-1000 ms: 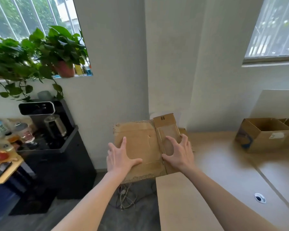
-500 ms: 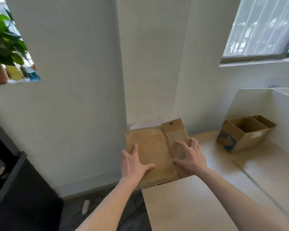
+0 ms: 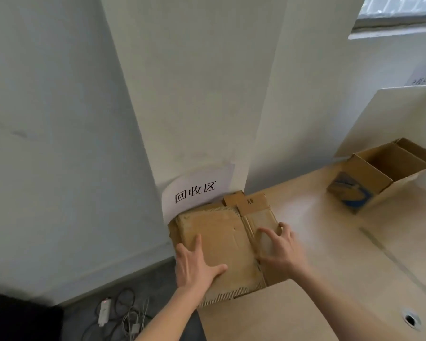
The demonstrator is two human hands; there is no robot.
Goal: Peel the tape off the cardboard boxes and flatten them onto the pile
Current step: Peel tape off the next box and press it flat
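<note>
The flattened box (image 3: 228, 244) now lies on the pile (image 3: 233, 198) at the far left corner of the counter (image 3: 330, 279), right under the paper sign (image 3: 197, 190) on the wall. A moment ago both hands held it out past the counter edge; now it has come down onto the other flat cardboard. Its near edge hangs a little over the counter's side. So this box looks nearly done.

The left hand (image 3: 194, 264) lies flat on the box, fingers straight and spread, pressing down. The right hand (image 3: 280, 247) lies on the narrow right part, fingers spread and a bit bent, gripping nothing.

An open box (image 3: 379, 173) stands well apart at the far right. It likely comes next.
</note>
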